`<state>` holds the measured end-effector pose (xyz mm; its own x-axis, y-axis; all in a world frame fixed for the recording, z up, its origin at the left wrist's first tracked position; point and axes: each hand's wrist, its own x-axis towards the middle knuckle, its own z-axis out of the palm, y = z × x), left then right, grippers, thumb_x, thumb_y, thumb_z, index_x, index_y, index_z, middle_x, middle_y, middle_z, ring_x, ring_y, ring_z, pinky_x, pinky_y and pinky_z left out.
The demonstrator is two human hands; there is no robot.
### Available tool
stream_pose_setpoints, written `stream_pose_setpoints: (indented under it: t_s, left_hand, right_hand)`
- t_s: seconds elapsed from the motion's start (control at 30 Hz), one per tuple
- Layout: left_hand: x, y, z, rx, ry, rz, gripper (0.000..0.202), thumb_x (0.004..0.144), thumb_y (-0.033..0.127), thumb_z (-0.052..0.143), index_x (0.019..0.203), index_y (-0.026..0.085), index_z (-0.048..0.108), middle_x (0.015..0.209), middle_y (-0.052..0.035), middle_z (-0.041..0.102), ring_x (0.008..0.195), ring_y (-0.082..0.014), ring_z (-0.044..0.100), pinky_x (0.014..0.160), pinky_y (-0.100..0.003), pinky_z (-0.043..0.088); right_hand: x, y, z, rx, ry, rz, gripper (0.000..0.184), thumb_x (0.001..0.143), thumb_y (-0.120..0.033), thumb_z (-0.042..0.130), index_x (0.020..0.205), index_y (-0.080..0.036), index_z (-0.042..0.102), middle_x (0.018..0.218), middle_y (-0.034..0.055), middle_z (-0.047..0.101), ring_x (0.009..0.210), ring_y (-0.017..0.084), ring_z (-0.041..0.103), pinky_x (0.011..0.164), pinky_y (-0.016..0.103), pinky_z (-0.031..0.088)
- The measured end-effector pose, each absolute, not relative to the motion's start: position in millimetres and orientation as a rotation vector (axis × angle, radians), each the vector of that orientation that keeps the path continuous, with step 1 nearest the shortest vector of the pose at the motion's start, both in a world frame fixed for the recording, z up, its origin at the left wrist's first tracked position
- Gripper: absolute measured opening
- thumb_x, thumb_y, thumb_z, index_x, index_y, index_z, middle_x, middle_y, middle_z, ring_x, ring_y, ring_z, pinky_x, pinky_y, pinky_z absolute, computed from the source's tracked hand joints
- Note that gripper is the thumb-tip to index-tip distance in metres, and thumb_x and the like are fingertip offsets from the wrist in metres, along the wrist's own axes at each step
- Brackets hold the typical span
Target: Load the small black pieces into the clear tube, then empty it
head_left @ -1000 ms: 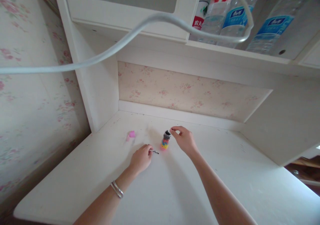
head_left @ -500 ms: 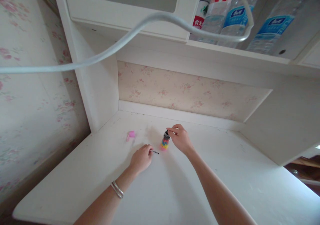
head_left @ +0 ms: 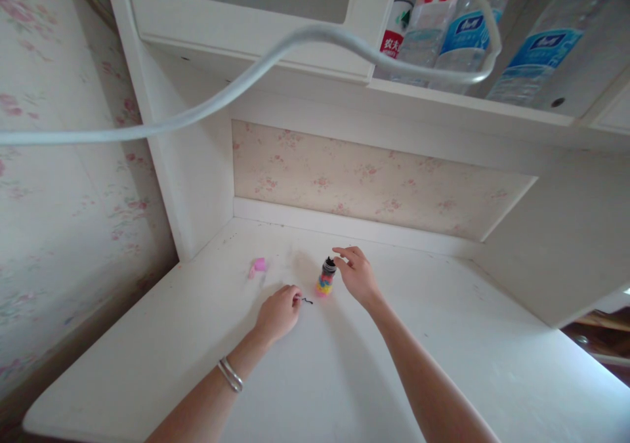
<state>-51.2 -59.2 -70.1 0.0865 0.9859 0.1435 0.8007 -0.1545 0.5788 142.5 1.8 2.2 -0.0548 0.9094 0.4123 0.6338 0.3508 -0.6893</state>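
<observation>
A person's two bare arms reach over a white desk (head_left: 443,364). A small jar (head_left: 325,277) of colourful hair ties stands upright in the middle of the desk, black ties showing at its open mouth. The right hand (head_left: 358,275) hovers at the jar's right, fingertips (head_left: 339,261) loosely pinched just beside the mouth; whether they hold a tie is too small to tell. The left hand (head_left: 278,312), nearer and to the left, rests on the desk, fingers curled, pinching a thin black hair tie (head_left: 306,300) lying just left of the jar's base. A pink lid (head_left: 258,266) lies farther left. The step looks like feeding ties into the jar, one by one.
</observation>
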Motion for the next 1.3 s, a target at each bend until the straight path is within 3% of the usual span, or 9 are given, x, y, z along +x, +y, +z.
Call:
stream_pose_setpoints:
  t_s: [0.23,0.37,0.53,0.67,0.97,1.3]
  left_hand:
    - [-53.5,-54.7,-76.9,2.078,1.695,0.821,0.026,0.090,0.021,0.042,0.095,0.022,0.068,0.097,-0.0042,0.070,0.094,-0.0163,0.063,0.086,-0.027,0.044]
    - [-57.1,-49.0,-72.9,1.999,1.682,0.916,0.028,0.089,0.021,0.041,0.095,0.021,0.069,0.098,-0.0041,0.071,0.093,-0.0165,0.063,0.085,-0.028,0.046]
    - [-51.8,-43.2,-38.2,1.910,1.620,1.164,0.029,0.091,0.030,0.040,0.102,0.019,0.065,0.103,-0.0045,0.070,0.086,-0.0164,0.064,0.078,-0.027,0.049]
    - [-31.1,-37.6,-0.3,1.987,1.553,1.282,0.027,0.091,0.034,0.043,0.102,0.021,0.063,0.100,-0.0028,0.070,0.077,-0.0145,0.063,0.075,-0.026,0.049]
    - [1.5,-13.2,15.2,2.257,1.604,1.207,0.021,0.090,0.027,0.047,0.093,0.022,0.067,0.096,-0.0021,0.067,0.088,-0.0145,0.062,0.082,-0.025,0.047]
    - [2.9,-4.9,9.8,2.305,1.588,1.094,0.025,0.091,0.031,0.045,0.092,0.022,0.068,0.096,-0.0036,0.062,0.087,-0.0144,0.060,0.083,-0.026,0.047]
  right_hand:
    - [149.3,-13.2,-0.8,-1.392,-1.695,0.449,0.032,0.085,-0.039,0.046,0.101,-0.022,0.068,0.101,0.0051,0.061,0.068,0.015,0.053,0.072,0.031,0.043]
    - [157.5,-36.0,-26.7,-1.391,-1.579,0.496,0.034,0.087,-0.044,0.045,0.099,-0.022,0.067,0.099,0.0052,0.062,0.069,0.015,0.054,0.071,0.030,0.044]
    - [169.5,-64.8,-76.3,-1.444,-1.567,0.599,0.032,0.086,-0.043,0.045,0.092,-0.023,0.069,0.091,0.0052,0.065,0.071,0.018,0.058,0.067,0.030,0.046]
    - [169.0,-76.7,-88.6,-1.450,-1.610,0.588,0.031,0.087,-0.041,0.043,0.092,-0.023,0.068,0.088,0.0041,0.064,0.064,0.016,0.056,0.064,0.028,0.045]
    - [164.2,-85.7,-87.7,-1.401,-1.738,0.557,0.030,0.090,-0.036,0.039,0.094,-0.025,0.067,0.094,0.0036,0.064,0.062,0.013,0.058,0.062,0.025,0.043]
    - [164.7,-87.4,-85.2,-1.423,-1.814,0.510,0.028,0.092,-0.031,0.038,0.097,-0.025,0.065,0.100,0.0032,0.062,0.067,0.012,0.059,0.064,0.022,0.043]
